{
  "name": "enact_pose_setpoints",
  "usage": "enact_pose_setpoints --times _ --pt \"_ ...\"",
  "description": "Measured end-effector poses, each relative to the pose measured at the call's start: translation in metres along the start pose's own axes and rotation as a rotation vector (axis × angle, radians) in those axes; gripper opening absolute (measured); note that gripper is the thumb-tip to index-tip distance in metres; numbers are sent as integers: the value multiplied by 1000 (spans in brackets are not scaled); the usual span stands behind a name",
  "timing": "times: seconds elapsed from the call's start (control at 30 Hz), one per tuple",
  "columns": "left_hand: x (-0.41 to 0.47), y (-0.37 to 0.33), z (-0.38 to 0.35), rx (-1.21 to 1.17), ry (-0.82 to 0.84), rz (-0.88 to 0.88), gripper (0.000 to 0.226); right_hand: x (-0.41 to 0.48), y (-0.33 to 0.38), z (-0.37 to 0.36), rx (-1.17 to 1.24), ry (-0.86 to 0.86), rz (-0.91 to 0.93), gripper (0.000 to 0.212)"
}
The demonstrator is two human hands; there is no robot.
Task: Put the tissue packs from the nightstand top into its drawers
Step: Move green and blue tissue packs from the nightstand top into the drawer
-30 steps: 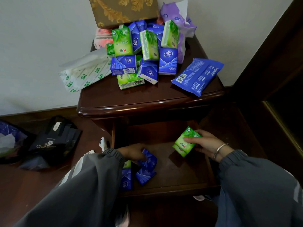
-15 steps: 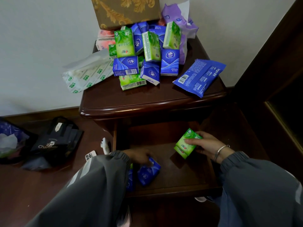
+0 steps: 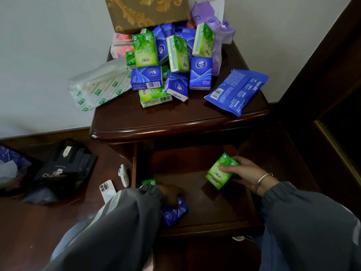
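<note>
- The left hand (image 3: 172, 194), half hidden by its sleeve, is laid on blue tissue packs (image 3: 174, 213) in the open drawer (image 3: 211, 208); its grip cannot be told.
- More tissue packs (image 3: 168, 65) are piled on the nightstand top (image 3: 175, 118).
- A green pack (image 3: 219, 171) is pinched by the right hand (image 3: 246, 171) inside the drawer.

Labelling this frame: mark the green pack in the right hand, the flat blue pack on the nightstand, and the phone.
green pack (image 3: 224, 160), head view, upper front face.
flat blue pack (image 3: 237, 90), head view, its middle.
phone (image 3: 107, 191), head view, its back.
</note>
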State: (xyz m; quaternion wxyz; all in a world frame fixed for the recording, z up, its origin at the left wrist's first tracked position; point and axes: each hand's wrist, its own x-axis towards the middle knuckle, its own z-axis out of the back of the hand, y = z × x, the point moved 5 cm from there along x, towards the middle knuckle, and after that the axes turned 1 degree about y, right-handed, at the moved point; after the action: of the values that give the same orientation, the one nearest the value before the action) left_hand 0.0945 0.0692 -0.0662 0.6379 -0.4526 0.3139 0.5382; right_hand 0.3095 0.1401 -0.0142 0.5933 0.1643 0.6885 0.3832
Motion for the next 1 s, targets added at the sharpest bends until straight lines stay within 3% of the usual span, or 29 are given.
enact_pose_setpoints --times 0.1,0.2,0.3,0.47,0.77,1.0 --pt "-3 -2 -1 85 -32 19 49 1 -1 1 3 -6 -3 58" --pt "-11 -4 5 357 -114 17 51 1 -2 1 -7 -12 -7 59" --pt "-15 -9 4 542 -136 -99 57 0 -2 0 -9 -18 -11 59" --pt "-13 -13 -18 529 2 -195 70 1 -2 0 -7 -27 -5 60" --pt "-6 2 1 531 15 -4 64 2 -4 2 11 -27 -11 58" --pt "-21 2 -11 605 -34 -39 60 5 -4 1 -15 -11 -1 58"
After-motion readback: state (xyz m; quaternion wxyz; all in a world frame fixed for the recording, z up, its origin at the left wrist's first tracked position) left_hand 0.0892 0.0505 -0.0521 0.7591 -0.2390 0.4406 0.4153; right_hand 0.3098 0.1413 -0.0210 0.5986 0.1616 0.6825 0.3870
